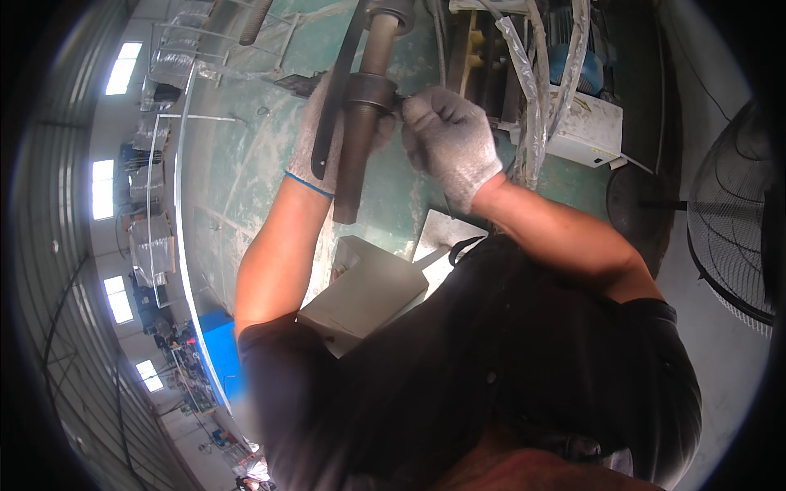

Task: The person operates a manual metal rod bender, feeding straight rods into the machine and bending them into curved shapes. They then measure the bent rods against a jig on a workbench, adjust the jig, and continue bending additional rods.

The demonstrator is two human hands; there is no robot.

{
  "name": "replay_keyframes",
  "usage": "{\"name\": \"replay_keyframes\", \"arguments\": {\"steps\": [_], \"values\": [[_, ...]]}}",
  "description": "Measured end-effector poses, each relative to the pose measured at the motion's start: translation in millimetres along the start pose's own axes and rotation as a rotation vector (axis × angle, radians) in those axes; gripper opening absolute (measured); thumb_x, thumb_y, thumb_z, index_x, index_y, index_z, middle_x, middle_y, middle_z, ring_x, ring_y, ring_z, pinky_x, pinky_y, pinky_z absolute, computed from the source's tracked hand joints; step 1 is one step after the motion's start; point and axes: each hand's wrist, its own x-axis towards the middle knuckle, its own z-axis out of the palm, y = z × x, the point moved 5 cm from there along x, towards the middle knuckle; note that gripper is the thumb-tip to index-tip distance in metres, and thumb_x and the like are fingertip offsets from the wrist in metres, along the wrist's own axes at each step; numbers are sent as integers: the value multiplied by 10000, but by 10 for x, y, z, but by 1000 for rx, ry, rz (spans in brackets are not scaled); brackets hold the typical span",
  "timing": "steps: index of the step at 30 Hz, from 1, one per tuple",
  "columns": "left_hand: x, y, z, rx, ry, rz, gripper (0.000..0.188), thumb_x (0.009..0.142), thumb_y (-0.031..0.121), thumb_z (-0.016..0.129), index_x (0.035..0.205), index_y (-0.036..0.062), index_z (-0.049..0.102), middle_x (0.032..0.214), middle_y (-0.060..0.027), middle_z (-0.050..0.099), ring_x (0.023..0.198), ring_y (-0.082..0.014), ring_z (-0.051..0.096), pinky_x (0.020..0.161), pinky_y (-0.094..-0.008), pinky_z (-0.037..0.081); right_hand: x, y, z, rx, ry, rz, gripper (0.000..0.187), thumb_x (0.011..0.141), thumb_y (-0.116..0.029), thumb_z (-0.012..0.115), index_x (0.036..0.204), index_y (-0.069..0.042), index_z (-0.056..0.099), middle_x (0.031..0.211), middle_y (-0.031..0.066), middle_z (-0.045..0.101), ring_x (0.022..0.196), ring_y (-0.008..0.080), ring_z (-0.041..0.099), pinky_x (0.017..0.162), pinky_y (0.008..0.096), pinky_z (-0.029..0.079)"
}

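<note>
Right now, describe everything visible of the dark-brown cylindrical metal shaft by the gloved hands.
The dark-brown cylindrical shaft looks metallic and stepped: a thick lower length, a wider collar, a slimmer, paler section and a wide ring at the top edge. It slants, lower end bare. A flat black strip runs along its left. The grey-gloved left hand reaches behind it; the grey-gloved right hand is curled beside the collar. Contact unclear.

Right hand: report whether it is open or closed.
Closed: the right hand has its gloved fingers curled inward. Whether they hold anything, I cannot tell.
</note>
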Motion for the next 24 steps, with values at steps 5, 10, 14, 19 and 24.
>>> {"name": "replay_keyframes", "arguments": {"steps": [5, 10, 14, 19, 24], "values": [[-17, -142, -36, -564, -46, -353, 586, 1140, 474, 497, 1230, -90, 628, 958, -216, 736, 646, -206, 719, 538, -269, 605, 12, 32, -48, 32, -97, 46, 301, 1149, -290, 629, 1066, -8, 692, 769, 47, 659, 590, 94, 513, 520, 278, 409], [-14, -122, -58, -330, 27, -236, 605, 1138, 491, 496, 1234, -92, 629, 945, -223, 744, 617, -206, 715, 507, -272, 590, 40, 76, -169, 78, -320, 167, 355, 1117, -393, 701, 994, -61, 664, 703, -60, 512, 558, 48, 421, 502, 252, 305], [34, -212, -8, -521, 98, -324, 610, 1137, 506, 507, 1240, -82, 630, 898, -211, 746, 581, -202, 692, 471, -273, 550, -48, 125, -240, -301, -462, 215, 260, 1077, -246, 749, 931, -69, 625, 743, -57, 535, 592, 41, 464, 513, 255, 354], [-52, -146, 13, -461, 68, -405, 617, 1141, 526, 500, 1273, -63, 625, 829, -188, 741, 526, -196, 643, 422, -279, 466, 17, 130, -309, -566, -676, 151, 271, 890, -40, 852, 893, -81, 584, 830, -40, 546, 768, 73, 530, 664, 306, 453], [-86, 64, 26, -223, 14, -377, 687, 1126, 582, 495, 1327, -64, 609, 905, -213, 747, 517, -206, 637, 401, -289, 447, 136, 2, -249, -734, -828, 145, 321, 891, -110, 869, 888, -65, 550, 820, 6, 526, 771, 152, 535, 709, 370, 481]]}}
